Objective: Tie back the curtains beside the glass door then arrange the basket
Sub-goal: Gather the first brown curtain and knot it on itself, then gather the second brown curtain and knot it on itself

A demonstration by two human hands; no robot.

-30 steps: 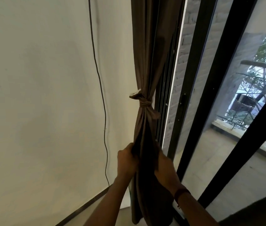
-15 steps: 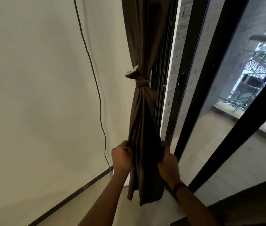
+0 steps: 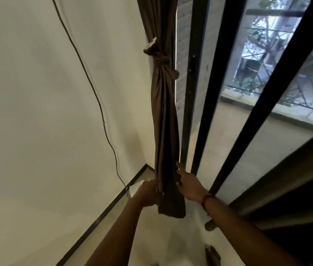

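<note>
At the centre of the frame, a dark brown curtain (image 3: 164, 131) hangs in a narrow gathered column, reaching from the top edge to the lower middle. A knot (image 3: 160, 59) of the same brown cloth cinches it in the upper middle, with a pale frayed tip sticking out to the left. Below the knot the folds are twisted together, and the hem ends just above the floor.

Two bare forearms reach up from the bottom edge. The left hand (image 3: 149, 192) grasps the curtain's left edge near the hem, fingers curled into the cloth. The right hand (image 3: 189, 184) is released, its fingers (image 3: 180, 168) straight and laid against the curtain's right side. A red band (image 3: 206, 199) circles the right wrist.

A plain white wall (image 3: 36, 112) fills the left half, and a thin black cable (image 3: 96, 96) runs down it from the top to the lower middle, where a dark skirting strip (image 3: 102, 215) meets the pale floor (image 3: 151, 237).

Just right of the curtain stand the black bars of the glass door frame (image 3: 220, 89). Through the glass, a tiled balcony, a metal railing (image 3: 289, 93) and blurred greenery show at the upper right. Two small dark shapes (image 3: 210, 225) on the floor near the bottom right are too blurred to name.
</note>
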